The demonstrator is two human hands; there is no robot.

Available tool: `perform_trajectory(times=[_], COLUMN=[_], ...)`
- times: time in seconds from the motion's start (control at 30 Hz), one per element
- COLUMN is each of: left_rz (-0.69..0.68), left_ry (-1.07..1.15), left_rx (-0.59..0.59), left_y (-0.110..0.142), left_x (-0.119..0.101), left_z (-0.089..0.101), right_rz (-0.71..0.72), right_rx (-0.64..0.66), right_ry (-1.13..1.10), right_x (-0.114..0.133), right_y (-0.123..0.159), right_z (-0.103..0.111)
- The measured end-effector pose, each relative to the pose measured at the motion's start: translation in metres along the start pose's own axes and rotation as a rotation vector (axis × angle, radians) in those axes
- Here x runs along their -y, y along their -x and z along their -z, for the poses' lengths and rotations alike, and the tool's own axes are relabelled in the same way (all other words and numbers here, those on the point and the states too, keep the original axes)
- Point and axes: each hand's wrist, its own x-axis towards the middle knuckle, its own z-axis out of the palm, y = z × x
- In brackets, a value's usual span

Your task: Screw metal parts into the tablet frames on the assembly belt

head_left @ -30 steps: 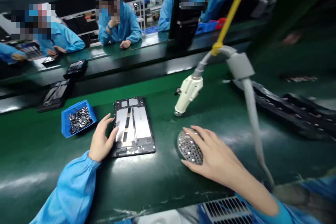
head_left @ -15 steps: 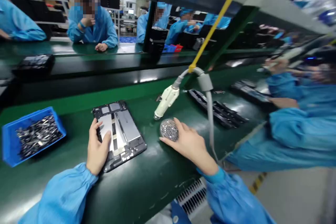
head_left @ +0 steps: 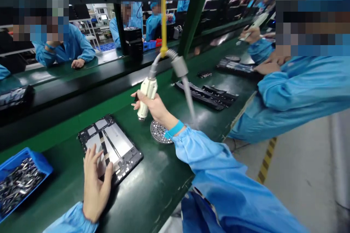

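A black tablet chassis (head_left: 115,145) with silver panels lies on the green belt. My left hand (head_left: 95,180) rests flat on its near edge, fingers spread. My right hand (head_left: 154,107) is wrapped round a cream electric screwdriver (head_left: 146,96) that hangs tip-down from a yellow cord (head_left: 163,11). Just below and right of the screwdriver tip lies a round perforated metal screw dish (head_left: 158,131).
A blue bin of small metal parts (head_left: 20,180) sits at the far left. Black trays (head_left: 207,94) lie further along the belt. A co-worker in a blue coat (head_left: 295,91) works close on the right. Other people sit across the line (head_left: 65,47).
My right hand left the perforated dish, rose and took hold of the hanging screwdriver. The view swung to the right. My left hand stayed on the chassis.
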Motion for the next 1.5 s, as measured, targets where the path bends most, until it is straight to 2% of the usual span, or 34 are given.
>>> perform_trajectory(times=[0.13, 0.2, 0.27, 0.4, 0.6, 0.87, 1.27, 1.4, 1.5], left_rz=[-0.009, 0.000, 0.012, 0.018, 0.031, 0.064, 0.040, -0.033, -0.137], left_ry=[-0.028, -0.036, -0.035, -0.018, -0.007, 0.003, 0.003, -0.021, -0.050], left_rx=[0.024, 0.053, 0.074, 0.092, 0.126, 0.144, 0.147, 0.169, 0.206], left_y=[-0.004, -0.007, -0.010, -0.013, -0.012, -0.013, -0.012, -0.007, 0.000], left_x=[-0.008, -0.012, -0.016, -0.019, -0.021, -0.025, -0.023, -0.020, -0.019], left_z=[-0.008, -0.014, -0.019, -0.020, -0.013, -0.014, -0.014, -0.009, -0.004], right_rz=[-0.065, -0.074, -0.022, 0.047, 0.005, 0.018, 0.023, 0.002, 0.035], right_rx=[-0.052, -0.125, -0.183, -0.202, -0.219, -0.228, -0.153, -0.221, -0.270], right_ry=[-0.211, -0.214, -0.210, -0.212, -0.191, -0.152, -0.067, -0.066, -0.082], right_x=[0.014, 0.015, 0.012, 0.006, 0.005, 0.001, -0.005, -0.005, 0.005], right_y=[0.034, 0.045, 0.051, 0.052, 0.052, 0.051, 0.054, 0.054, 0.056], right_z=[0.021, 0.029, 0.031, 0.026, 0.021, 0.021, 0.020, 0.020, 0.021])
